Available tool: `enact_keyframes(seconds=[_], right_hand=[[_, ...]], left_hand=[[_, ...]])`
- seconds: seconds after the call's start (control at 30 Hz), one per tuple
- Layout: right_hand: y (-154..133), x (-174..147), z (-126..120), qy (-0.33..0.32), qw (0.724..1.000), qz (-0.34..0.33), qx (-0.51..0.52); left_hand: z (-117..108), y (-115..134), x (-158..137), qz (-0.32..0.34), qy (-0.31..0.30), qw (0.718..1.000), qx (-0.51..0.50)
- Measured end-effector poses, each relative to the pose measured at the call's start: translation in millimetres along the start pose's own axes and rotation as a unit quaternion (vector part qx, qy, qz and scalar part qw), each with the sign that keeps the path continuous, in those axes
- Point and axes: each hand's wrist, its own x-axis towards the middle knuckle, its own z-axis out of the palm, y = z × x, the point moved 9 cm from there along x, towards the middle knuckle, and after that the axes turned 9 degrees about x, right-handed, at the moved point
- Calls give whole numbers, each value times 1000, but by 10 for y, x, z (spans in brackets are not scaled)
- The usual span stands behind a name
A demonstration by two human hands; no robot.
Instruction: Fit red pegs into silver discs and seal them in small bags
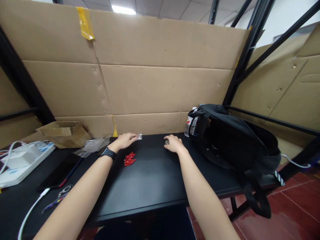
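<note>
My left hand (125,140), a dark watch on its wrist, reaches to the back of the black table (147,186). Its fingertips are pinched at a small clear plastic bag (139,136). In front of that hand lies a loose pile of small red pieces (129,159), like clips or pins, too small to name surely. My right hand (174,143) rests on the table further right, its fingers curled around a small greyish-brown thing (166,142). Most of that thing is hidden by the fingers, so its kind does not show.
An open black backpack (235,140) fills the right side, beside a water bottle (191,123). At left are a brown paper bag (66,133), crumpled clear plastic (93,146), a phone (60,170), a keyring (65,190) and a white power strip (27,165). A cardboard wall (150,90) closes the back.
</note>
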Motion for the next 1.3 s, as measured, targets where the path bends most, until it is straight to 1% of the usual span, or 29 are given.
enact_keyframes(seconds=[0.07, 0.1, 0.13, 0.17, 0.27, 0.33, 0.43, 0.53, 0.67, 0.77, 0.87, 0.97, 1.03, 1.13, 1.23, 1.3], right_hand=[[75, 24, 43, -17, 1000, 8, 6], [95, 38, 62, -19, 1000, 5, 8], [108, 54, 74, -15, 1000, 0, 10], [121, 69, 81, -6, 1000, -4, 11], [172, 99, 105, 14, 1000, -1, 16], [201, 103, 124, 14, 1000, 6, 21], [219, 87, 111, 16, 1000, 15, 20], [216, 58, 75, 18, 1000, 22, 14], [236, 22, 29, 21, 999, 42, 17], [240, 3, -2, 24, 998, 53, 24], [218, -17, -47, 31, 997, 59, 27], [179, -37, -110, 51, 997, 58, 32], [149, -42, -143, 69, 996, 50, 39], [87, -21, -157, 99, 992, 21, 71], [-25, 28, -90, 107, 979, -37, 171], [-128, 55, -12, 93, 960, -80, 251]], left_hand=[[44, 100, -136, 47, -75, 996, -29], [61, 126, -220, 53, -102, 993, -26], [58, 132, -300, 46, -111, 993, -14], [39, 121, -372, 30, -103, 994, 3], [-14, 98, -538, -15, -53, 998, 34], [31, 96, -593, -26, -51, 998, 23], [110, 58, -594, -36, -54, 998, 2], [142, 38, -563, -21, -45, 998, -35], [115, 72, -544, 20, -20, 992, -126], [73, 139, -539, 54, -2, 979, -195], [32, 169, -533, 59, 18, 961, -269], [24, 226, -539, 68, 17, 948, -310], [7, 284, -551, 82, 19, 952, -295], [-68, 340, -564, 87, 53, 964, -244], [-139, 359, -563, 77, 91, 971, -207], [-156, 366, -553, 74, 102, 971, -203]])
